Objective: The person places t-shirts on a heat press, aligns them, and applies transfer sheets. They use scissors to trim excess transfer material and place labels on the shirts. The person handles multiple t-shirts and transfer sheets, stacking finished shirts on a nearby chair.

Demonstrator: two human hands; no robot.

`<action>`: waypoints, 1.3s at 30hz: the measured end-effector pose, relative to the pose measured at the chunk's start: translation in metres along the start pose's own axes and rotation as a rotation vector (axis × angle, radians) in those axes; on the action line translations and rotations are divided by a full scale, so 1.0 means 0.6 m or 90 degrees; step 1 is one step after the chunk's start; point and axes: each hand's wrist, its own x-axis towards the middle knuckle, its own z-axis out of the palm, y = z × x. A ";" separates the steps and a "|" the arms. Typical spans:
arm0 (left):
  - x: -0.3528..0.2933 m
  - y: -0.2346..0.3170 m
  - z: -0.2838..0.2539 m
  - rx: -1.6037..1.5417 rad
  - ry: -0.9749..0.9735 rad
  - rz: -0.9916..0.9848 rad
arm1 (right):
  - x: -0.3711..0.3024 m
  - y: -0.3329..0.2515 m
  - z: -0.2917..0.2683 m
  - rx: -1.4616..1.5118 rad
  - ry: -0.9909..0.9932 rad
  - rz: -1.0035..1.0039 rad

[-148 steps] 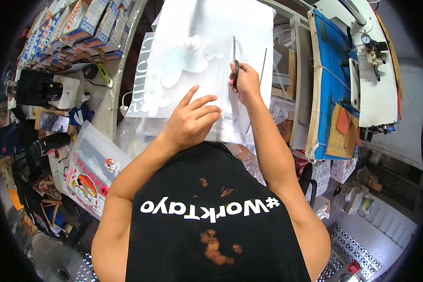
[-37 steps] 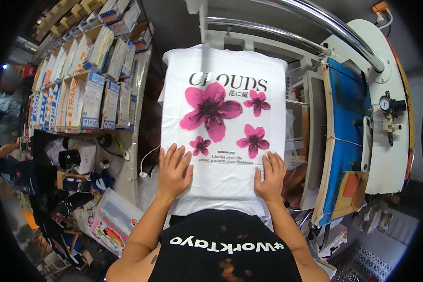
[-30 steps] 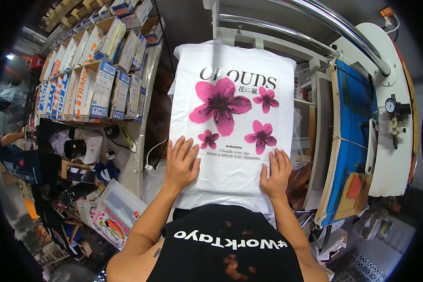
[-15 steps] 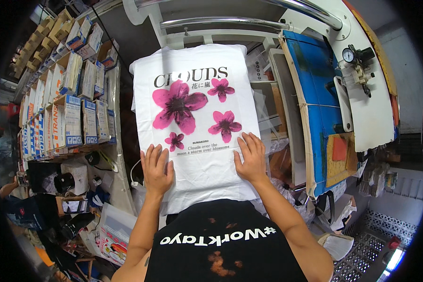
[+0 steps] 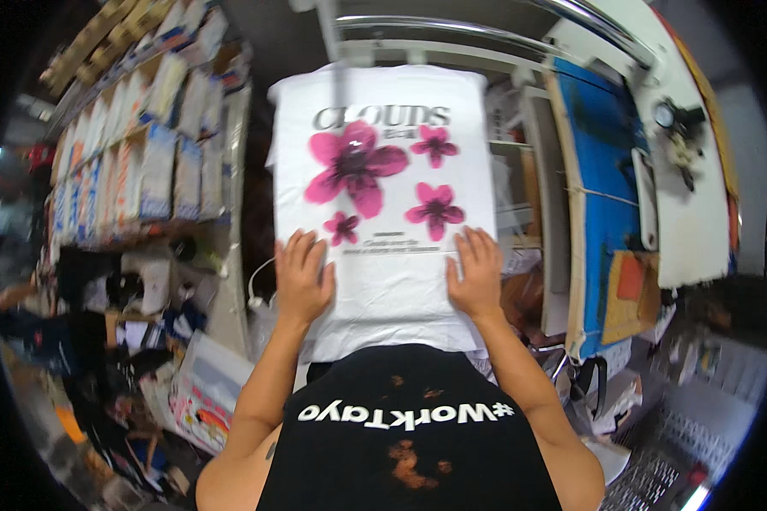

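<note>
A white T-shirt [image 5: 392, 294] lies spread flat in front of me, printed with dark lettering and several pink flowers. On its left side edge rests my left hand [image 5: 304, 274], palm down with fingers stretched out. My right hand [image 5: 475, 271] lies likewise on the right side edge, its thumb spread from the fingers. Neither hand grips anything. The surface under the shirt is hidden by the cloth.
Shelves of long cardboard boxes [image 5: 158, 175] line the left. Chrome bars [image 5: 452, 34] cross behind the shirt. A blue panel [image 5: 601, 204] and a white machine plate with a pressure gauge [image 5: 666, 115] stand right. Below the boxes is assorted clutter, with another person's hand [image 5: 15, 295] at far left.
The whole view has shifted, so the shirt and both hands appear further right and slightly higher, and the picture is blurrier. Both hands stay flat on the shirt's side edges.
</note>
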 end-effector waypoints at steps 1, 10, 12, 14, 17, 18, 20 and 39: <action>-0.002 0.000 -0.001 0.015 -0.005 -0.004 | 0.000 -0.002 -0.001 -0.007 -0.039 0.023; 0.033 -0.031 -0.002 -0.070 -0.011 -0.110 | 0.014 0.026 -0.001 0.004 -0.044 0.066; 0.064 -0.083 -0.003 -0.145 0.102 -0.196 | 0.039 0.074 0.003 0.010 -0.006 0.155; 0.091 -0.148 0.010 -0.311 0.166 -0.394 | 0.065 0.135 0.017 0.165 0.139 0.367; 0.106 -0.241 0.040 -0.947 -0.232 -0.756 | 0.072 0.199 0.037 0.692 -0.204 0.882; 0.101 -0.256 0.057 -1.136 -0.284 -0.757 | 0.072 0.213 0.039 0.786 -0.285 0.871; 0.099 -0.283 0.085 -1.109 -0.184 -0.639 | 0.064 0.225 0.040 0.842 -0.225 0.831; 0.106 -0.288 -0.074 -0.757 -0.035 -0.310 | 0.040 0.244 -0.044 0.843 0.057 0.589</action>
